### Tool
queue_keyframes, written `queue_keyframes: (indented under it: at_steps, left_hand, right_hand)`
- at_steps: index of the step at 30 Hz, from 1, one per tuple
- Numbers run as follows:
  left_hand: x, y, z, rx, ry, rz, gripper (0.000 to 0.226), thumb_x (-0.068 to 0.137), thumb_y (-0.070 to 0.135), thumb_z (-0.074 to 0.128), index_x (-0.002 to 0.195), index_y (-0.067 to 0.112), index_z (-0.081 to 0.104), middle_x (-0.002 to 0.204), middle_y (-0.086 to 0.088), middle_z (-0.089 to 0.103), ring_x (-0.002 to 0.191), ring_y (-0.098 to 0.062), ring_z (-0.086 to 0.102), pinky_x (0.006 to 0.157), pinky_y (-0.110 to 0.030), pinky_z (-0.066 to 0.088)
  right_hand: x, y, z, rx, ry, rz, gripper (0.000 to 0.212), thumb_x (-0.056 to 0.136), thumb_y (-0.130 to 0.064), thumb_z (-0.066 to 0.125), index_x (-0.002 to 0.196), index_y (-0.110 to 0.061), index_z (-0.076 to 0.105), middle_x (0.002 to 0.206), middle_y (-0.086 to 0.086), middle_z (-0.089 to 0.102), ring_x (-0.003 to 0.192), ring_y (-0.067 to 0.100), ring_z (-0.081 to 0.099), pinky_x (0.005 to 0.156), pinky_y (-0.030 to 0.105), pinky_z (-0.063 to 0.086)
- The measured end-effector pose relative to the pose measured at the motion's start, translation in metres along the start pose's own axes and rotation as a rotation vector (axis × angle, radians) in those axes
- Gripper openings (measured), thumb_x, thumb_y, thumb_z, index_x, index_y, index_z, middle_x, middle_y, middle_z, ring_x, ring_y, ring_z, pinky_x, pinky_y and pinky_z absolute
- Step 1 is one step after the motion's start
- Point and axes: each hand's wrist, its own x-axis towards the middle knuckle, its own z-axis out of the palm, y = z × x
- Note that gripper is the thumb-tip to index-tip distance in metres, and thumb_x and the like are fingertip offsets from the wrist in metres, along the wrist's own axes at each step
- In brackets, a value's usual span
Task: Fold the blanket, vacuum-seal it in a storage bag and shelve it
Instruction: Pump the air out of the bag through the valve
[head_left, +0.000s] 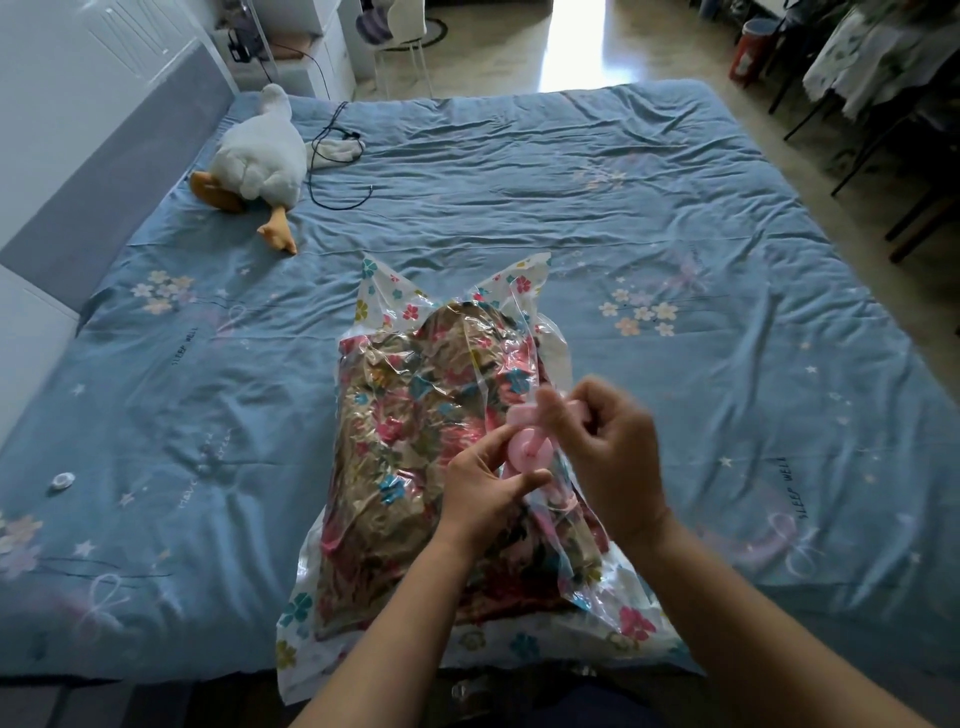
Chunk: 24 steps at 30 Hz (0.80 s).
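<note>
L hand (483, 493), R hand (608, 457) pinch pink valve (525, 453) atop bag (297, 610) w/ blanket (395, 415).

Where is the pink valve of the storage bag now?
In the head view, the pink valve sits just right of centre on the storage bag, pinched by the left hand, beside the right hand.

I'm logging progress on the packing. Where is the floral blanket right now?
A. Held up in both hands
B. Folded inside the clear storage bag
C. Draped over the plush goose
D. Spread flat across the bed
B: the floral blanket shows through the clear storage bag lying on the bed, while the left hand and right hand pinch its pink valve.
</note>
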Motion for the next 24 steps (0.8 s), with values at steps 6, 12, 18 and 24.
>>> queue_keyframes:
  at_steps: [6, 12, 18, 24]
  left_hand:
    - [0.000, 0.003, 0.002, -0.009, -0.009, 0.004, 0.061, 0.066, 0.014, 0.088, 0.122, 0.013, 0.066, 0.118, -0.006, 0.071, 0.113, -0.023, 0.066, 0.101, -0.050, 0.050]
    - [0.003, -0.001, -0.001, 0.005, 0.017, 0.001, 0.066, 0.065, 0.014, 0.089, 0.126, 0.016, 0.064, 0.118, -0.003, 0.071, 0.112, -0.019, 0.067, 0.100, -0.047, 0.051]
    - [-0.004, 0.001, 0.004, -0.016, -0.006, 0.001, 0.050, 0.069, 0.007, 0.085, 0.115, 0.018, 0.070, 0.113, -0.005, 0.073, 0.110, -0.024, 0.067, 0.098, -0.051, 0.051]
    - [0.001, -0.001, -0.001, 0.004, 0.020, -0.005, 0.074, 0.061, 0.029, 0.090, 0.128, 0.015, 0.063, 0.119, -0.004, 0.070, 0.114, -0.022, 0.065, 0.101, -0.048, 0.050]
  right_hand:
    - [0.002, 0.013, -0.001, -0.128, -0.076, 0.182, 0.054, 0.077, -0.058, 0.064, 0.054, -0.013, 0.045, 0.049, -0.005, 0.038, 0.045, 0.007, 0.031, 0.048, 0.025, 0.028]
    - [0.009, -0.023, -0.007, 0.176, 0.040, -0.071, 0.046, 0.087, -0.037, 0.067, 0.056, -0.021, 0.038, 0.049, 0.018, 0.043, 0.057, 0.042, 0.062, 0.043, 0.043, 0.039]
    - [-0.009, 0.043, 0.005, -0.208, -0.121, 0.295, 0.049, 0.080, -0.054, 0.064, 0.055, -0.013, 0.051, 0.050, -0.003, 0.044, 0.047, 0.006, 0.035, 0.051, 0.028, 0.034]
    - [0.013, -0.039, -0.014, 0.239, 0.041, -0.076, 0.054, 0.087, -0.034, 0.067, 0.055, 0.000, 0.040, 0.046, 0.003, 0.046, 0.042, 0.017, 0.043, 0.042, 0.027, 0.032]
